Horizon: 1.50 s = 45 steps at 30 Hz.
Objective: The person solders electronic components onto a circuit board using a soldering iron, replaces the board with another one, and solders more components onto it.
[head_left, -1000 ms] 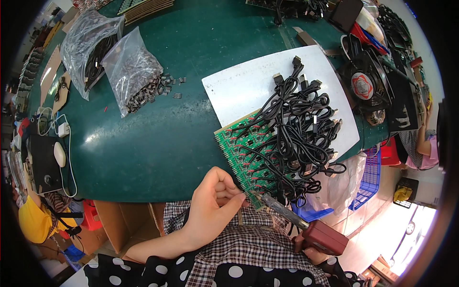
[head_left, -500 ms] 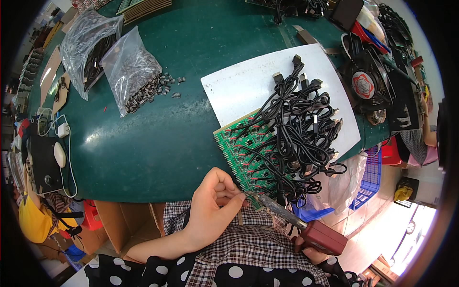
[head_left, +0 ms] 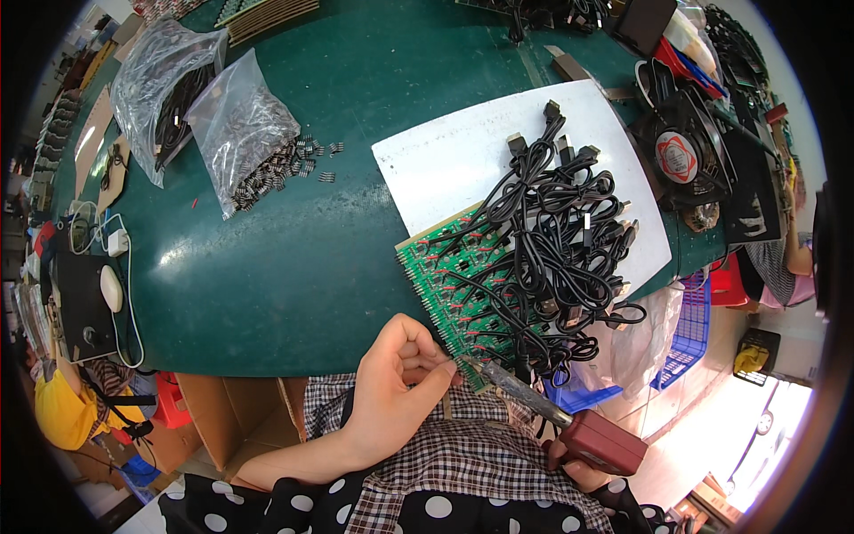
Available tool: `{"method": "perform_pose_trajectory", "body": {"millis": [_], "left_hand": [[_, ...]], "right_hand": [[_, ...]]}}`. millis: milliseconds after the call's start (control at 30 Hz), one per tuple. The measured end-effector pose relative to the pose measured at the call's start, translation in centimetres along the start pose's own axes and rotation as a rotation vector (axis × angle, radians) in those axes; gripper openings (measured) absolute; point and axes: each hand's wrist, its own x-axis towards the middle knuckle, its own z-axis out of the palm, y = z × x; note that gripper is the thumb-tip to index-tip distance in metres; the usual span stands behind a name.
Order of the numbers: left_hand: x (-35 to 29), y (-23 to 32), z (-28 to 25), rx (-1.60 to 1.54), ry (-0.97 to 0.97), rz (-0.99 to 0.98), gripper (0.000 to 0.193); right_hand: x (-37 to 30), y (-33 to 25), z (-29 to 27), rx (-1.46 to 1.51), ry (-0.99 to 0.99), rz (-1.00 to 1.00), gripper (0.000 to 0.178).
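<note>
My right hand [head_left: 580, 472] is wrapped round the dark red handle of a soldering iron [head_left: 607, 442]. The iron's tip meets the near corner of a green circuit board panel [head_left: 438, 278]. Right by that tip, my left hand [head_left: 391, 396] pinches thumb and forefinger together at the panel's edge; whatever is between them is too small to make out. Red and black wire ends run from the panel to a heap of bundled black USB cables [head_left: 556, 245]. Panel and cables lie partly on a white sheet [head_left: 445, 156].
On the green table [head_left: 294, 294], a clear bag [head_left: 245, 116] spills small metal connectors [head_left: 280, 165]. Another bag [head_left: 165, 76] holds black cable. A black fan [head_left: 680, 156] stands at the right edge. Below the table are a blue crate [head_left: 689, 334] and a cardboard box [head_left: 236, 409].
</note>
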Motion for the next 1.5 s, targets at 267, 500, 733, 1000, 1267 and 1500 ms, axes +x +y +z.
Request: {"method": "perform_pose_trajectory", "body": {"millis": [267, 500, 733, 1000, 1267, 1500], "left_hand": [[-0.1, -0.1, 0.3, -0.043, 0.019, 0.026, 0.018], [-0.1, -0.1, 0.2, -0.014, 0.002, 0.023, 0.021], [-0.1, -0.3, 0.4, -0.035, 0.03, 0.052, 0.019], [-0.1, -0.2, 0.6, -0.016, 0.042, 0.053, 0.019], [-0.4, 0.4, 0.0, 0.103, 0.048, 0.048, 0.016], [8.0, 5.6, -7.5, 0.97, 0.461, 0.601, 0.027]], "right_hand": [[0.8, -1.9, 0.1, -0.053, 0.03, 0.036, 0.075], [0.0, 0.2, 0.4, 0.068, -0.003, 0.04, 0.077], [1.0, -1.1, -0.2, -0.137, 0.016, -0.054, 0.073], [2.0, -3.4, 0.6, 0.132, 0.088, -0.013, 0.045], [-0.1, -1.0, -0.1, 0.097, 0.106, 0.019, 0.067], [0.5, -1.4, 0.3, 0.167, 0.026, -0.04, 0.054]]}}
